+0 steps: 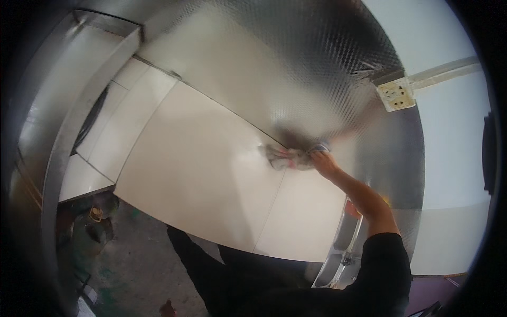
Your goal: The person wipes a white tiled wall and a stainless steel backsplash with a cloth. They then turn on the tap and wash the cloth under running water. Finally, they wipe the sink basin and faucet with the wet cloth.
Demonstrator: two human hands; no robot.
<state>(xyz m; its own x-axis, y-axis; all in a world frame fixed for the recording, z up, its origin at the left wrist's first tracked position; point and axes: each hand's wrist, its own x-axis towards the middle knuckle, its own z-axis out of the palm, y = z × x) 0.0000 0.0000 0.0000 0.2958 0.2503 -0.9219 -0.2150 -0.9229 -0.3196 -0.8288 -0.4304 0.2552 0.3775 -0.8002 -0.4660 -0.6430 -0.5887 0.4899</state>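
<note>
My right hand (322, 161) reaches out over a pale tiled counter (200, 169) and presses a crumpled grey cloth (285, 157) against it, near where the counter meets the shiny embossed metal backsplash (296, 63). The cloth looks blurred. A black sleeve covers my upper right arm. My left hand is out of the picture.
A white wall socket (396, 94) with a cable duct sits on the wall at the right. A metal sink (346, 238) lies beside my right arm. A metal hood edge (79, 111) runs down the left. Below, a grey floor with a dark gas cylinder (95, 227).
</note>
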